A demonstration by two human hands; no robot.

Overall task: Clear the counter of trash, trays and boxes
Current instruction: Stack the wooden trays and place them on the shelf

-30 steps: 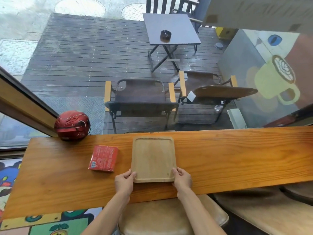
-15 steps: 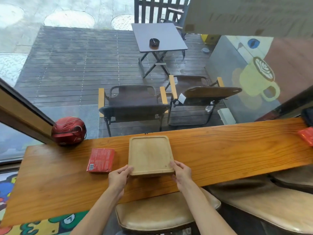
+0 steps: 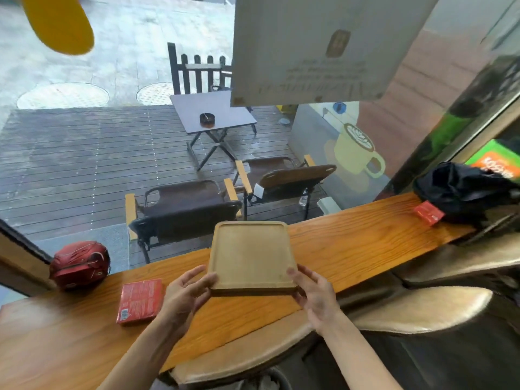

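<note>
While lifted off counter [image 3: 351,249] | tray [image 3: 250,254] | left hand [image 3: 184,291], right hand [image 3: 313,292] pinching near corners

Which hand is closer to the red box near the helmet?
Left. The left hand grips the wooden tray's near-left corner, just right of the red box lying on the counter. The right hand holds the tray's other corner, farther away.

**My arms and hands**

Both of my forearms are bare up to the frame's lower edge, with no sleeve showing on either. My left hand [image 3: 187,294] and my right hand [image 3: 315,295] wear no gloves, and I see no rings, watch or bands at the wrists. The fingers are slim, and their nails are too blurred to describe.
</note>
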